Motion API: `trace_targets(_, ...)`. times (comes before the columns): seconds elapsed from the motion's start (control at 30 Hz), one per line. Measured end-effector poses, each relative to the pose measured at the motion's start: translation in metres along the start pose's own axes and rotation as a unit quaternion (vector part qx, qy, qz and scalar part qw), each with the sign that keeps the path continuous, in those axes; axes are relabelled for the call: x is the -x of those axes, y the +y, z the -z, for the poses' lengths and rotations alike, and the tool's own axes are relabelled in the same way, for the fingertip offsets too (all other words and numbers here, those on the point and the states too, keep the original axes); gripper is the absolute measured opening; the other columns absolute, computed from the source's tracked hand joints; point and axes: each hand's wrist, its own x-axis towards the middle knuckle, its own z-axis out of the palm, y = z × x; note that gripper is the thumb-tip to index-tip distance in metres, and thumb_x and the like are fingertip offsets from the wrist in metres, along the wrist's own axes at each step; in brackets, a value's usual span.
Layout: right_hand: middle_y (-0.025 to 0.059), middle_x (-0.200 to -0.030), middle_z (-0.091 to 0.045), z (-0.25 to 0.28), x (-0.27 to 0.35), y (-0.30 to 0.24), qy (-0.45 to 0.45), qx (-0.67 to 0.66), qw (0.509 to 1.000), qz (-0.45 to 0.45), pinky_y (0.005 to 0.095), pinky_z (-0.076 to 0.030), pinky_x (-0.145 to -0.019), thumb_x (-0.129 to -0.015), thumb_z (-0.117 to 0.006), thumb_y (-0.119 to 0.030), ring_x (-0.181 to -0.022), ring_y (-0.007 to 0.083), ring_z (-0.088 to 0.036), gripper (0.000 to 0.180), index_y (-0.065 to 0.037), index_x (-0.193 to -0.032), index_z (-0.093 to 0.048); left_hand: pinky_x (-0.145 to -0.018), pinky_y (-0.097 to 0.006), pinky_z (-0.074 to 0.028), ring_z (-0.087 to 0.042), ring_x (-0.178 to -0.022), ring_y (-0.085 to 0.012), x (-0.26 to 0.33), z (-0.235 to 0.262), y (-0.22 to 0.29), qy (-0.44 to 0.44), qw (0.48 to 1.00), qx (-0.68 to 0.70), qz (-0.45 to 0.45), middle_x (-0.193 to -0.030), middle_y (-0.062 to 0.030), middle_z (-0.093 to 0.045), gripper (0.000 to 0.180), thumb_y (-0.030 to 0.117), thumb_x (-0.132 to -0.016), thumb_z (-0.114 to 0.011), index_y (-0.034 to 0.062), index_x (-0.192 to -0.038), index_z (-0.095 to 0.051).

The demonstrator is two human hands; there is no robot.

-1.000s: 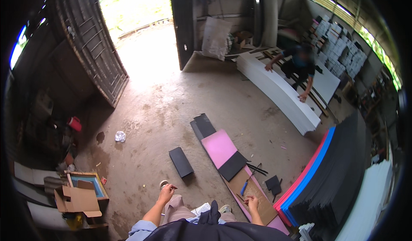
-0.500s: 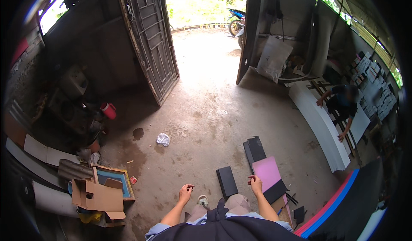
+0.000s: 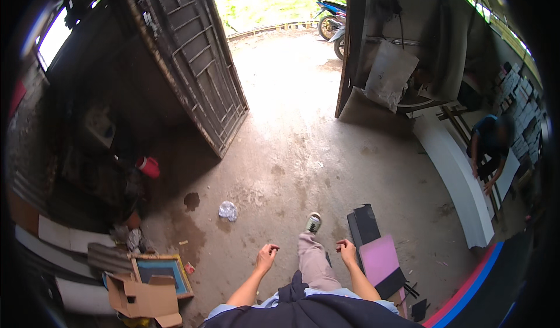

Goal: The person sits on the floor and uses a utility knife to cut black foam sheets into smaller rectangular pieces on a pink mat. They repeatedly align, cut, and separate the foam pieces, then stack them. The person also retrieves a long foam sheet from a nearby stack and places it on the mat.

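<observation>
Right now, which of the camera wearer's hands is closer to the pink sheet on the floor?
The right hand, beside the pink sheet in the picture; the left hand is farther off, beyond the forward leg.

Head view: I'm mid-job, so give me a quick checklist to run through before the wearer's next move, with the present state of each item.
1. Left hand free: ok, nothing shows in it.
2. Right hand free: ok, no held object shows.
3. Pink sheet uncovered: not ok, a black piece lies across it.
4. Leg off the dark block: cannot tell, the leg hides most of it.
5. Shoe apart from the crumpled plastic: ok.
6. Co-worker out of arm's reach: ok, over by the white sheets.
</observation>
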Motion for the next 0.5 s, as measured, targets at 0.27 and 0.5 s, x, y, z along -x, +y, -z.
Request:
trace_targets(0.27, 0.0097, -0.064, -0.062, 0.018, -0.174, -0.011, 0.006, -0.012, 0.997, -0.081, 0.0283, -0.049, -0.055, -0.079, -0.04, -0.002, -0.057, 0.0151, -0.06, 0.021, 0.001, -0.08, -0.061, -0.068, -0.032, -0.047, -0.061, -0.075, -0.0209, -0.194, -0.042, 0.065, -0.201, 0.979, -0.006, 0.028, -0.084, -0.0127, -0.062, 0.027, 0.027, -0.086, -0.049, 0.0015, -0.093, -0.057)
trace_targets(0.5, 0.0098, -0.068, -0.062, 0.081, -0.321, -0.086, 0.036, -0.024, 0.996, -0.082, 0.0276, -0.05, -0.057, -0.081, -0.04, -0.004, -0.06, 0.0149, -0.061, 0.02, 0.001, -0.088, -0.059, -0.075, -0.034, -0.044, -0.056, -0.081, -0.0254, -0.413, -0.096, 0.178, -0.172, 0.973, -0.068, -0.141, -0.086, -0.0126, -0.06, 0.027, 0.026, -0.087, -0.047, 0.0024, -0.092, -0.058)
